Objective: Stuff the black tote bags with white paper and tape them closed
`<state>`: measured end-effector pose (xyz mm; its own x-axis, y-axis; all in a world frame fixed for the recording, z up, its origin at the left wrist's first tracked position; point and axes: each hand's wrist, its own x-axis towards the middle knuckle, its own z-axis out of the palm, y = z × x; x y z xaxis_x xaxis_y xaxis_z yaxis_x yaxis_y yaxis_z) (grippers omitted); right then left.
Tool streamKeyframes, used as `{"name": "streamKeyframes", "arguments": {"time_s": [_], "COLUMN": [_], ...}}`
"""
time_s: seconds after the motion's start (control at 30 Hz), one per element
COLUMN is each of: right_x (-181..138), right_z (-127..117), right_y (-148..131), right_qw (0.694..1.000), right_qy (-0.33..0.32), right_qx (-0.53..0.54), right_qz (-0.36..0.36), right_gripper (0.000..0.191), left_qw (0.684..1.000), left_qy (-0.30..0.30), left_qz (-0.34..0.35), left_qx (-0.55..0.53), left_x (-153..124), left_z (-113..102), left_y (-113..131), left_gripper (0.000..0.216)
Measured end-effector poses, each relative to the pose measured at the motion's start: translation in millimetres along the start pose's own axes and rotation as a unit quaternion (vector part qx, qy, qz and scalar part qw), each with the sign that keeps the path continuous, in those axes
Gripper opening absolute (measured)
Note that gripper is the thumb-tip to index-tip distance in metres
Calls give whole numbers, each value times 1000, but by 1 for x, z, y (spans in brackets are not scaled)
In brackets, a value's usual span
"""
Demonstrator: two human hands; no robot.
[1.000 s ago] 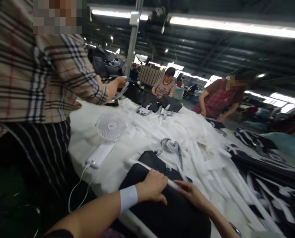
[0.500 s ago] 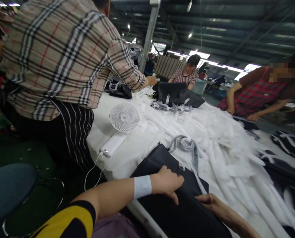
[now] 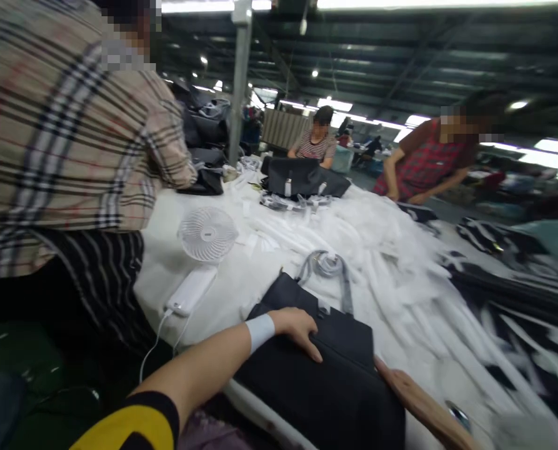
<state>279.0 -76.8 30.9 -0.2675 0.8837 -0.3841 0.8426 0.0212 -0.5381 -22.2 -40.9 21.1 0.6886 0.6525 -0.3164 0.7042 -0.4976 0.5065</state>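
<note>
A black handbag [image 3: 325, 387] lies on the white-covered table in front of me, its flap folded across the upper part. A grey strap, wrapped in clear film [image 3: 330, 265], loops out beyond its far edge. My left hand [image 3: 297, 328] rests on top of the bag near the flap, thumb spread away from the fingers; the fingertips are partly out of sight. At the bag's right edge, my right hand [image 3: 400, 381] touches its side with fingers stretched out, its far side hidden.
A white fan [image 3: 207, 234] with a cable stands left of the bag. White padding strips [image 3: 400, 281] cover the table's middle and right. Farther back sits another black bag [image 3: 297, 178]. A person in a plaid shirt [image 3: 72, 125] leans in at left; two others are beyond the table.
The view has swung right, so the surroundings appear shifted left. My left hand has slid slightly on the bag. A pale strip near my right hand no longer shows across the bag's corner.
</note>
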Motion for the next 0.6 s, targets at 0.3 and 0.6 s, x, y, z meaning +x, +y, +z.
{"name": "streamKeyframes", "arguments": {"time_s": [0.3,0.6], "right_x": [-65,-109], "right_z": [16,-43], "right_y": [39,79], "right_qw": [996,890], "right_qy": [89,291], "right_qx": [-19,-349], "right_qz": [5,38], "right_gripper": [66,42], "left_qw": [998,997], "left_qy": [32,50], "left_qz": [-42,-25], "left_qx": [-32,-43], "left_x": [-5,20], "left_z": [13,26], "left_y": [0,-5], "left_gripper": [52,37]}}
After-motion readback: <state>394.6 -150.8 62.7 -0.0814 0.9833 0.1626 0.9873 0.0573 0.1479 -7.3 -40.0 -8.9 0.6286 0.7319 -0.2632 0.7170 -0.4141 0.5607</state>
